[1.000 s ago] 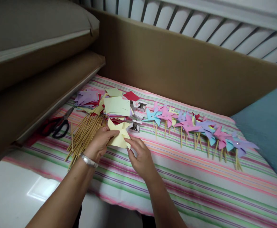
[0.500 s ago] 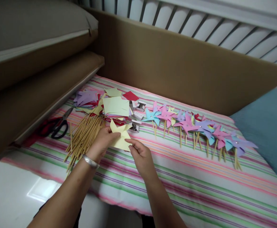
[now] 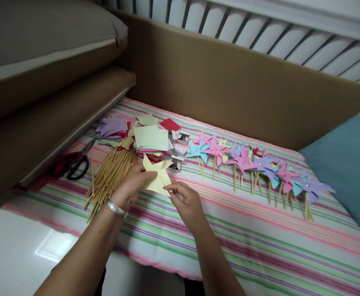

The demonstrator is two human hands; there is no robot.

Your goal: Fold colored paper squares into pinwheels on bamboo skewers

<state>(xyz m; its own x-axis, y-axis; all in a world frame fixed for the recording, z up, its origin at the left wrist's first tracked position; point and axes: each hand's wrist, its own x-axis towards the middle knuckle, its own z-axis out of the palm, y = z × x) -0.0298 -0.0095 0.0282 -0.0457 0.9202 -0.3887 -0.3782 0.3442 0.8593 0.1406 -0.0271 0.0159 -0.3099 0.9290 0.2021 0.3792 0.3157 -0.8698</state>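
Observation:
A pale yellow paper pinwheel shape (image 3: 158,174) is held just above the striped cloth (image 3: 260,246). My left hand (image 3: 130,187), with a silver bracelet on its wrist, pinches the paper's left side near the middle. My right hand (image 3: 188,201) grips the lower right corner of the same paper with thumb and fingertips. A bundle of wooden sticks (image 3: 110,174) lies right beside my left hand.
A pile of coloured paper squares (image 3: 146,135) lies behind the sticks. Small pin boxes (image 3: 176,163) sit by it. A row of finished pinwheels (image 3: 254,164) runs to the right. Scissors (image 3: 75,162) lie at the left. A cardboard wall (image 3: 244,90) stands behind, a blue cushion (image 3: 349,164) right.
My right hand has moved slightly up and left along the paper's lower corner, folding it inward. My left hand keeps its hold with little movement.

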